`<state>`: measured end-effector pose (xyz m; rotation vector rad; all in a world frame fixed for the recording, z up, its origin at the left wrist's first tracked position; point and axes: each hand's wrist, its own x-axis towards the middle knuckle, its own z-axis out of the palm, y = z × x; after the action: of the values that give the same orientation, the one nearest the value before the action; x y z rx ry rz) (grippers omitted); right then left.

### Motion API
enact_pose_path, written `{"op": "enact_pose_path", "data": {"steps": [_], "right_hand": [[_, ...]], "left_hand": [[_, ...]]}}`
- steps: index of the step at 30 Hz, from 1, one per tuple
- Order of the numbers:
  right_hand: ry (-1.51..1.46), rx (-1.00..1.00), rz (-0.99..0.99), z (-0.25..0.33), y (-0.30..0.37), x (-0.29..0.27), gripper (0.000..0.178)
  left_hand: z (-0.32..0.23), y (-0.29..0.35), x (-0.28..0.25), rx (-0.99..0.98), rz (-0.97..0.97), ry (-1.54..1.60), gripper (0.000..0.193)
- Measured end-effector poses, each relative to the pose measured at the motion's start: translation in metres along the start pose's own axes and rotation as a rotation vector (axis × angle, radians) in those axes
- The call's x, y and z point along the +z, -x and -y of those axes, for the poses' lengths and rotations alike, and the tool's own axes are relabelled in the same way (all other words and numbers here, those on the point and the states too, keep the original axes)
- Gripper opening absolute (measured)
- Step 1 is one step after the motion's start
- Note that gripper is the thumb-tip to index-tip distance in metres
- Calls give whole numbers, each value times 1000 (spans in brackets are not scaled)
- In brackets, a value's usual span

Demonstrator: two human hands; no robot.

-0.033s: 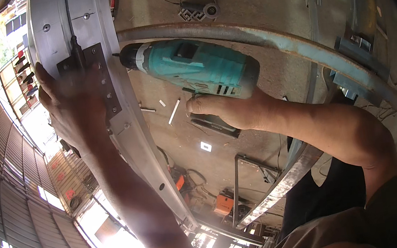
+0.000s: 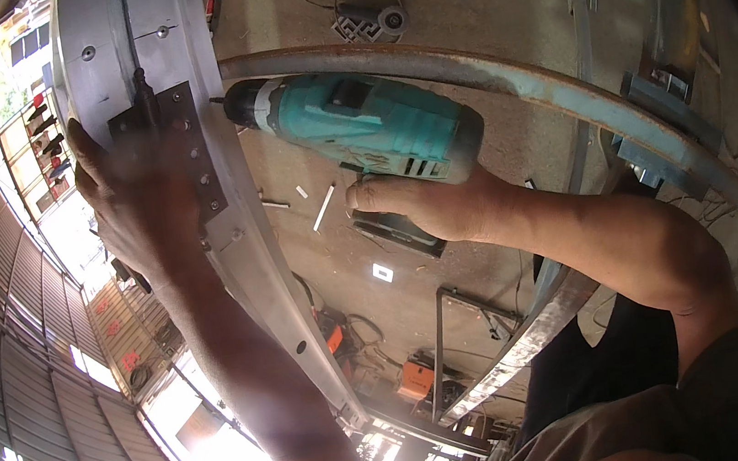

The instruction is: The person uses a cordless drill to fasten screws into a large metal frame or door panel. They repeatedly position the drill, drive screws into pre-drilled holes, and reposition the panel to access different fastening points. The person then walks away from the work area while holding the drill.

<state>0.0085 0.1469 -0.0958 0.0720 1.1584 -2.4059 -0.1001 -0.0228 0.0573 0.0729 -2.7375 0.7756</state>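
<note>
My right hand (image 2: 439,203) grips a teal and black cordless drill (image 2: 375,128) by its handle. The drill lies level, its chuck and bit pointing left at the edge of a grey metal beam (image 2: 250,273), with the tip close to that edge. On the beam's face is a dark rectangular plate (image 2: 211,172) with a row of small screws or rivets along its right side. Over the plate rests my left hand (image 2: 138,190); two fingers show at its left side, while the others are blurred. Whether it holds anything cannot be made out.
A rusty curved metal bar (image 2: 498,76) runs behind the drill toward the right. On the floor lie an angle grinder (image 2: 376,22) with its cord, a white strip (image 2: 325,208) and metal scraps. An orange machine (image 2: 418,378) and a worn steel bar (image 2: 521,345) are nearer me.
</note>
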Motion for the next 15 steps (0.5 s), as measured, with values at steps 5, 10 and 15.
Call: {"op": "enact_pose_path", "data": {"steps": [5,10,15], "right_hand": [[-108,84,19,10,-3,1,27],[-236,193,24,18,-5,9,21],[-212,235,14,26,-7,10,26]], "left_hand": [[-2,-5,-4,-83,56,-16,104],[-14,-3,-2,-146,7,-4,94],[-22,-8,-7,-196,29,9,84]]}}
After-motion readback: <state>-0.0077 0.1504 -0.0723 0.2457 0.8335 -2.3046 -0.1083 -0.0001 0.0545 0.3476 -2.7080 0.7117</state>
